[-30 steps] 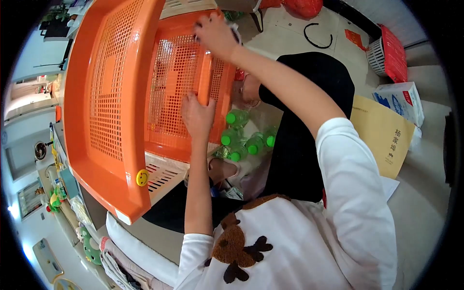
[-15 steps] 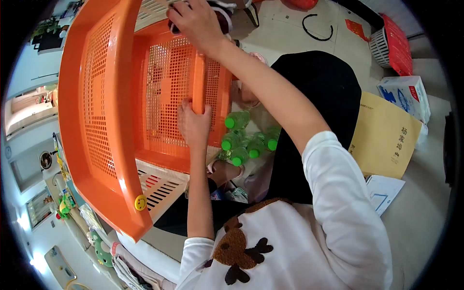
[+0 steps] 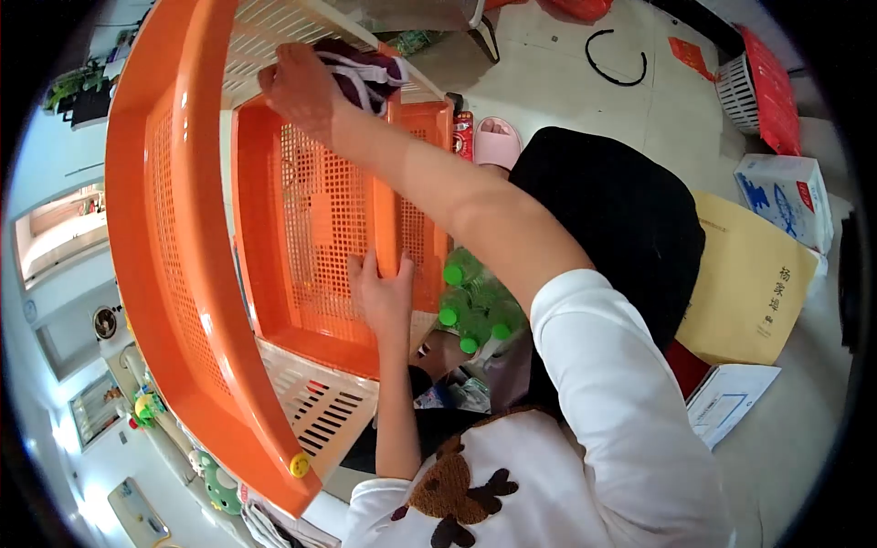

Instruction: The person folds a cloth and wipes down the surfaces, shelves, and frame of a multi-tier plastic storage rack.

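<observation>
An orange plastic storage rack stands in front of me, with an upper basket (image 3: 183, 228) and a lower basket (image 3: 245, 201) with a mesh bottom, joined by cream slatted side panels (image 3: 320, 393). My left hand (image 3: 384, 292) grips the front rim of the lower basket, thumb on one side and fingers on the other. Over the far end of that basket, my right hand (image 3: 306, 91) is closed on a dark cloth (image 3: 361, 78) with white edging. Part of the cloth is bunched beside the hand, and the palm is hidden.
Several green-capped bottles (image 3: 475, 301) are beside the lower basket, close to my leg. A foot in a pink slipper (image 3: 496, 144) rests on the floor. To the right lie a yellow folder (image 3: 744, 283), papers (image 3: 731, 402), a tissue pack (image 3: 784, 201) and a black band (image 3: 614, 59).
My right hand has moved left with the cloth, away from the front rim toward the basket's inner side. My left hand stays on the rim. The whole view has shifted slightly.
</observation>
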Tool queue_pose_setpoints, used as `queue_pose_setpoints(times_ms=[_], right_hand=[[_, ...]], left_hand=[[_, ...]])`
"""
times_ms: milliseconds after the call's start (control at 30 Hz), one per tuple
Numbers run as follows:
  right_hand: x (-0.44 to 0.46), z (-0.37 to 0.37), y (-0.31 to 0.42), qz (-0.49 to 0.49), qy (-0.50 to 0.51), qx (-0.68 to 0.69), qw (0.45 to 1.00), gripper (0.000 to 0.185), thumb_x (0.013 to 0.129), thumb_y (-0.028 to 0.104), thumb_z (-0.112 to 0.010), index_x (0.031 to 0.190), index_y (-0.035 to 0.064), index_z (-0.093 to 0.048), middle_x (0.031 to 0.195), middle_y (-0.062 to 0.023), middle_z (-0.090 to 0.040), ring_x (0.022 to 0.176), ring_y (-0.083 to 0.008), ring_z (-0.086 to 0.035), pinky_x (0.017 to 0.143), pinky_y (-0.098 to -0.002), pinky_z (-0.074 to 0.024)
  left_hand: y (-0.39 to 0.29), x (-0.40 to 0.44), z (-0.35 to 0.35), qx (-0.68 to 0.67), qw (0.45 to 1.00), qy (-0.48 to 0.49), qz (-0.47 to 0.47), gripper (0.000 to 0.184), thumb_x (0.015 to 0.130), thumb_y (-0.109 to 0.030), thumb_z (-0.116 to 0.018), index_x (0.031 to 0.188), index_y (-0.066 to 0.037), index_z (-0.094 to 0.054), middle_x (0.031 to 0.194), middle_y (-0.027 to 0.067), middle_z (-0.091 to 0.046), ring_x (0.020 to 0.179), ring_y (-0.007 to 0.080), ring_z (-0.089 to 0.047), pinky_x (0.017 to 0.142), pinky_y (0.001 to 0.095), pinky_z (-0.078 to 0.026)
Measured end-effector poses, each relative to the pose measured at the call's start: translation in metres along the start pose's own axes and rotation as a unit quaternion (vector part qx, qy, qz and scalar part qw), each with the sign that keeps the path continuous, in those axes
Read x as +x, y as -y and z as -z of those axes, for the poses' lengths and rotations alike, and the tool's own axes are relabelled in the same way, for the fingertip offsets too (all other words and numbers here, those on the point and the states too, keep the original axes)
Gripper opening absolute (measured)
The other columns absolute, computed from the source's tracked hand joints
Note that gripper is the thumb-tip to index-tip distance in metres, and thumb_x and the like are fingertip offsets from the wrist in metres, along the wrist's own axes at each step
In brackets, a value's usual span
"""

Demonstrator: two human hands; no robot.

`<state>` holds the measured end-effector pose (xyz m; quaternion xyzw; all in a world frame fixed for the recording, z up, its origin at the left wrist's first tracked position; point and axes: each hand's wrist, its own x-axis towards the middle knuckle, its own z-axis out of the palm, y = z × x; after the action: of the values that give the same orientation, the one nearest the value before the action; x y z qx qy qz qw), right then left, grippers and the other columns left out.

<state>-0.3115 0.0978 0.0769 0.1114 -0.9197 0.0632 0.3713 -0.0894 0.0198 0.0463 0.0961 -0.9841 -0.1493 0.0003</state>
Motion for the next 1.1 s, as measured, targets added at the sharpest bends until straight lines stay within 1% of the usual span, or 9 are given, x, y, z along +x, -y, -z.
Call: queue_pose_setpoints(times_ms=[133,200,367,467,833,900,933,1000,1100], right_hand=[[0.01,-0.016,0.021,-0.014,-0.074,-0.006,0.997,0.018,0.071,0.02,-0.054,0.079,0.0042,-0.056,0.067,-0.0049,-0.057,0.081,-0.0209,-0.049,0.069,-0.0345,-0.0357],[0.023,-0.024,0.037,0.0,0.017,0.025,1.0,0.017,0.071,0.019,-0.055,0.08,0.0047,-0.057,0.07,-0.005,-0.057,0.082,-0.0208,-0.048,0.069,-0.0352,-0.036],[0.05,-0.053,0.074,0.024,0.002,0.06,0.998,0.019,0.071,0.017,-0.054,0.081,0.003,-0.061,0.078,-0.0072,-0.059,0.087,-0.0235,-0.049,0.074,-0.0378,-0.0374],[0.06,-0.073,0.088,0.051,0.01,0.117,0.992,0.016,0.069,0.016,-0.055,0.077,0.005,-0.064,0.081,-0.0066,-0.06,0.09,-0.023,-0.049,0.079,-0.0383,-0.0383],[0.06,-0.094,0.096,0.044,-0.019,0.14,0.989,0.019,0.071,0.018,-0.052,0.076,0.006,-0.065,0.093,-0.0078,-0.058,0.096,-0.0235,-0.048,0.085,-0.0349,-0.0351],[0.052,-0.083,0.087,0.006,-0.044,0.151,0.987,0.017,0.071,0.018,-0.053,0.076,0.007,-0.066,0.092,-0.0078,-0.059,0.095,-0.0233,-0.049,0.081,-0.0362,-0.0364],[0.045,-0.076,0.079,0.005,-0.063,0.132,0.989,0.016,0.069,0.018,-0.054,0.075,0.0083,-0.066,0.089,-0.0085,-0.06,0.092,-0.0222,-0.05,0.079,-0.0362,-0.0368],[0.034,-0.058,0.058,0.065,-0.027,0.075,0.995,0.015,0.07,0.018,-0.054,0.074,0.0081,-0.065,0.087,-0.0088,-0.059,0.09,-0.0225,-0.049,0.075,-0.037,-0.0378],[0.017,-0.034,0.03,0.084,0.027,0.017,0.996,0.017,0.07,0.017,-0.054,0.076,0.0059,-0.065,0.087,-0.0096,-0.059,0.089,-0.0248,-0.049,0.071,-0.0391,-0.0388]], left_hand=[[0.01,-0.003,-0.009,0.021,0.998,-0.05,-0.033,0.045,0.065,-0.025,-0.069,0.101,-0.003,-0.057,0.101,0.0254,-0.05,0.092,0.0389,-0.051,0.078,0.042,-0.043],[0.012,-0.004,-0.011,0.04,0.996,-0.064,-0.045,0.046,0.065,-0.025,-0.069,0.101,-0.001,-0.056,0.107,0.0277,-0.048,0.096,0.0404,-0.049,0.082,0.0425,-0.041],[0.022,-0.004,-0.015,-0.15,0.987,-0.011,0.056,0.042,0.063,-0.021,-0.069,0.098,-0.001,-0.058,0.103,0.0268,-0.051,0.095,0.0396,-0.05,0.079,0.043,-0.042],[0.01,-0.005,-0.003,0.013,1.0,0.001,-0.014,0.035,0.066,-0.016,-0.065,0.096,-0.001,-0.057,0.1,0.0224,-0.053,0.091,0.0375,-0.052,0.073,0.0422,-0.043],[0.014,-0.008,-0.011,0.011,0.999,-0.043,-0.026,0.034,0.067,-0.017,-0.063,0.097,-0.001,-0.057,0.1,0.0214,-0.052,0.088,0.0377,-0.051,0.074,0.0416,-0.043],[0.021,-0.006,-0.021,-0.272,0.959,-0.021,0.073,0.039,0.065,-0.02,-0.065,0.098,-0.001,-0.058,0.1,0.0236,-0.052,0.089,0.0384,-0.051,0.076,0.0419,-0.043],[0.012,-0.004,-0.015,-0.275,0.958,-0.023,0.073,0.039,0.065,-0.02,-0.065,0.098,-0.001,-0.058,0.1,0.0236,-0.052,0.089,0.0384,-0.051,0.076,0.0419,-0.043],[-0.007,-0.002,0.0,-0.022,1.0,-0.02,0.011,0.04,0.064,-0.022,-0.066,0.098,0.0,-0.058,0.1,0.0256,-0.052,0.091,0.0388,-0.051,0.078,0.0417,-0.042],[-0.001,-0.001,-0.006,0.001,0.999,-0.048,-0.021,0.039,0.065,-0.022,-0.065,0.097,0.0,-0.058,0.099,0.0256,-0.052,0.092,0.0373,-0.051,0.08,0.0416,-0.042]])
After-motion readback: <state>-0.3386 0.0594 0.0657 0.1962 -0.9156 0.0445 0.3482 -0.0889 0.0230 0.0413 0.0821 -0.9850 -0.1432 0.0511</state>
